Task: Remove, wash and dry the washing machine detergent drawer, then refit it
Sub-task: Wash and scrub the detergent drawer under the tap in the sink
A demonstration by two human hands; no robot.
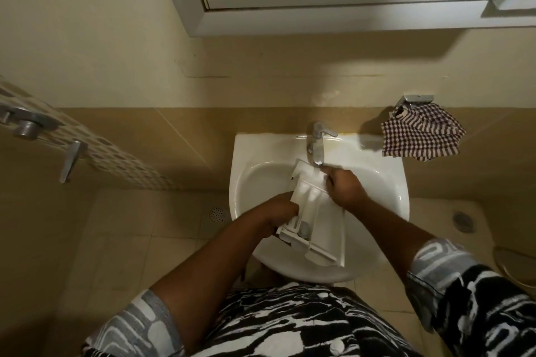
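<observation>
Detergent drawer (pixel 314 211), white and long, is held over the basin of the sink (pixel 388 182); its far end is set just under the spout of the tap (pixel 317 145), and its front panel sticks out past the sink's near edge, tilted towards the person.

Only the head view is given. The left hand (pixel 278 211) is seen at the drawer's left side near the front panel, fingers curled round the side wall in a firm grip; the right hand (pixel 345 187) is placed at the far right corner of the drawer, close to the spout, fingers curled onto the edge there; whether it merely steadies or rubs cannot be told. Running water cannot be made out with certainty.

A checked cloth (pixel 420 136) is hung from a metal holder (pixel 414 100) on the wall, just past the sink's far right corner; a mirrored cabinet (pixel 348 3) is fixed above.

The washing step is judged to be in hand, removal being done; drying and refitting are not yet done. For the next move the compartments would need to be turned under the spout and rinsed through, then the water shaken out; the cloth is within reach of the right hand for drying; care is called for, since wet plastic may slip.
</observation>
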